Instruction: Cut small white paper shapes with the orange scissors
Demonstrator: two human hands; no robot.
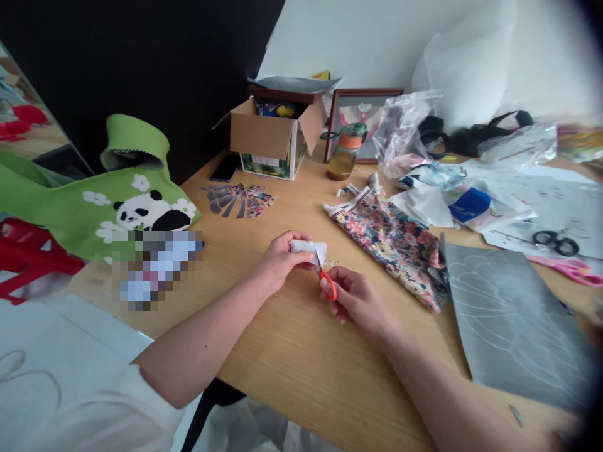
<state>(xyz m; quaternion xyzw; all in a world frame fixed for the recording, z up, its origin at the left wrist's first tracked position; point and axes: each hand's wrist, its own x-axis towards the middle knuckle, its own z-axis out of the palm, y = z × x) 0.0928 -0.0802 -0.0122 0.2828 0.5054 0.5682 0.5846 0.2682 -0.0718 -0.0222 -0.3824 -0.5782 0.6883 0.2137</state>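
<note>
My left hand [281, 258] pinches a small pale grey piece of fabric [305, 247], held just over the wooden table. In my right hand [351, 294] is a small pair of scissors with orange handles [328, 285]. The blades meet the right side of the pale piece; how far apart they are is hard to make out. Tiny scraps [332, 263] lie on the table just beyond the scissors. To the right, close by, lies a folded floral cloth [391, 242]. Several cut floral and grey petal-shaped pieces [242, 199] are spread out farther back on the left.
An open cardboard box [264, 135], a phone [225, 168] and a lidded drink bottle [346, 150] stand or lie at the back. A grey sheet with white outlines [513, 320], black-handled scissors [556, 242] and pink scissors [572, 270] lie right. A green panda cover [94, 201] is left.
</note>
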